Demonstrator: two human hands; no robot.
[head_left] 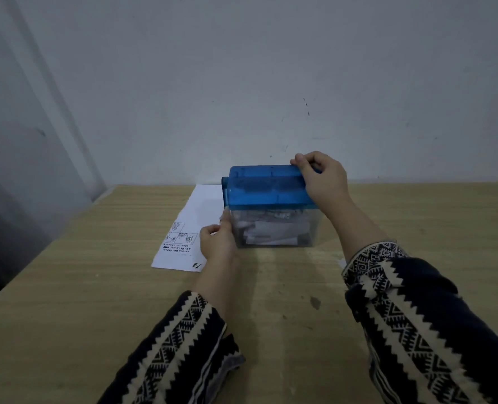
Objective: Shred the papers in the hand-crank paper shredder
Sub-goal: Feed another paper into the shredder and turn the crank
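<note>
A small hand-crank shredder (268,188) stands on the wooden table, with a blue translucent top and a clear bin (274,231) holding shredded paper. My right hand (320,176) grips the right end of the blue top, fingers wrapped over its far edge. My left hand (217,240) presses against the left side of the clear bin near its base. A printed white sheet (183,228) lies flat on the table left of the shredder, partly under my left hand. The crank is not clearly visible; a blue stub shows on the left end.
The light wooden table (96,287) runs up to a grey-white wall (242,83) just behind the shredder. The table's left edge drops off into a dark area. Patterned dark sleeves cover both forearms.
</note>
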